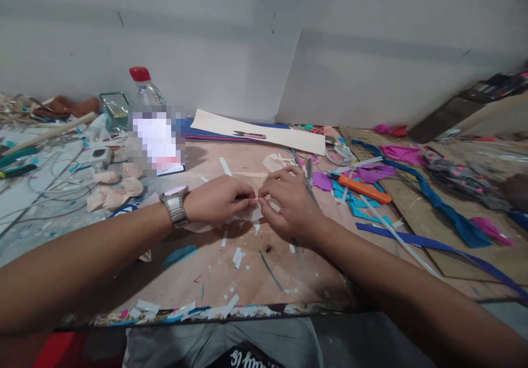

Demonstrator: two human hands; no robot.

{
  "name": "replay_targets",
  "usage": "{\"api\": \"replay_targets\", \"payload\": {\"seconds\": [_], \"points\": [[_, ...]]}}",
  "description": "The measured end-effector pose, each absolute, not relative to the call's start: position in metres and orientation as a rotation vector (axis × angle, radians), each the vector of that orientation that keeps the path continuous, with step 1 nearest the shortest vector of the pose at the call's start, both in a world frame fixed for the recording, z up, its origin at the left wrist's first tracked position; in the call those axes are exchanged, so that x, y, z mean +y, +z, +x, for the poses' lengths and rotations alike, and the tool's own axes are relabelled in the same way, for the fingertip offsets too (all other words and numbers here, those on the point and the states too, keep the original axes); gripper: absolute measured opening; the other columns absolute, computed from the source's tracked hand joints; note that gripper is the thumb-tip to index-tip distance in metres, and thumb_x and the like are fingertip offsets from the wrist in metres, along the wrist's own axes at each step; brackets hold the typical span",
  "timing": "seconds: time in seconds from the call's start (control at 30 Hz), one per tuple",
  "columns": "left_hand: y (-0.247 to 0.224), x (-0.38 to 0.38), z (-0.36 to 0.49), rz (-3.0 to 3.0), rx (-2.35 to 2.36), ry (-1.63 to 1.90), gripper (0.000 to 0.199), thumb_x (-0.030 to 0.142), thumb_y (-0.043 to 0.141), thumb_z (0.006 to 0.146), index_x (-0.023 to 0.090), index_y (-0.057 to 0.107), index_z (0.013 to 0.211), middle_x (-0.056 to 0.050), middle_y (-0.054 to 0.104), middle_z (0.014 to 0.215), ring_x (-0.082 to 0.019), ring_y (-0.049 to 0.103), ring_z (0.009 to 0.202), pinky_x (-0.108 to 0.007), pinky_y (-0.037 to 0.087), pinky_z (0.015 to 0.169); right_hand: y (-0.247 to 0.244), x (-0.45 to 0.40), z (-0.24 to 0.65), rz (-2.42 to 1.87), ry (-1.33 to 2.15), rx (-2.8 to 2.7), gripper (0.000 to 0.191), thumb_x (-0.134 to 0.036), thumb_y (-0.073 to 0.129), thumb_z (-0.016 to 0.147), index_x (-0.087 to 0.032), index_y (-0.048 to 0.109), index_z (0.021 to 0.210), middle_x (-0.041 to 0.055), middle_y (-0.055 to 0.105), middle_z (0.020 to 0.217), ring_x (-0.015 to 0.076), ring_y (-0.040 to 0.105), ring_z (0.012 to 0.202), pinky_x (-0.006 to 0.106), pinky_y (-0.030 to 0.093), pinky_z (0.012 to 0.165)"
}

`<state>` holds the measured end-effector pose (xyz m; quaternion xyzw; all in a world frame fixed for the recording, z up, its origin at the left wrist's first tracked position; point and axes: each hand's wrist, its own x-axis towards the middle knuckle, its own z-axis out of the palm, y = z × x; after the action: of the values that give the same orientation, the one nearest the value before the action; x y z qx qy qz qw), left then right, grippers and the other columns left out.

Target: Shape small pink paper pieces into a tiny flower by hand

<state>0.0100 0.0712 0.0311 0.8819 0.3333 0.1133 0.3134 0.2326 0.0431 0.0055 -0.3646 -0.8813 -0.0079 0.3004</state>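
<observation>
Left grip (218, 198), right grip (293, 208) close together, pale piece (260, 198) between, perhaps paper, orange cutter (363, 188) at right

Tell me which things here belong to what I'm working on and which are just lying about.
Likely in the work:
- thin pale piece, pinched between your left hand and right hand

Untouched, seemingly just lying about:
- orange cutter
- small snips on the cream strip
- red-capped bottle
- blue ribbon

Middle: left hand (216, 198) and right hand (291, 203) block | Near side: low pass over counter (185, 283), among flat scraps (238, 258) | Far left: bottle (145, 92), phone (155, 138) stand in way | Right: orange cutter (365, 190), blue strip (412, 239) obstruct
</observation>
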Motion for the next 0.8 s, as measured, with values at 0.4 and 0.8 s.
{"api": "replay_targets", "payload": {"seconds": [0.4, 0.8], "points": [[0.032, 0.078, 0.006, 2.249, 0.874, 0.258, 0.04, 0.046, 0.048, 0.102, 0.016, 0.068, 0.085, 0.0, 0.062, 0.073, -0.013, 0.048, 0.066, -0.028, 0.032, 0.062, 0.005, 0.045, 0.234, -0.972, -0.01, -2.303, 0.009, -0.027, 0.063, 0.096, -0.022, 0.068, 0.091, 0.0009, 0.074, 0.086, 0.024, 0.064, 0.1, 0.051, 0.029, 0.107], [0.031, 0.082, 0.002, 2.109, 0.792, 0.178, 0.039, 0.045, 0.048, 0.1, 0.015, 0.061, 0.079, 0.002, 0.051, 0.068, -0.013, 0.043, 0.064, -0.027, 0.032, 0.06, 0.004, 0.045, 0.233, -0.958, 0.02, -2.338, 0.014, -0.032, 0.064, 0.099, -0.024, 0.074, 0.092, 0.0025, 0.077, 0.089, 0.0246, 0.065, 0.105, 0.05, 0.03, 0.107]]}}
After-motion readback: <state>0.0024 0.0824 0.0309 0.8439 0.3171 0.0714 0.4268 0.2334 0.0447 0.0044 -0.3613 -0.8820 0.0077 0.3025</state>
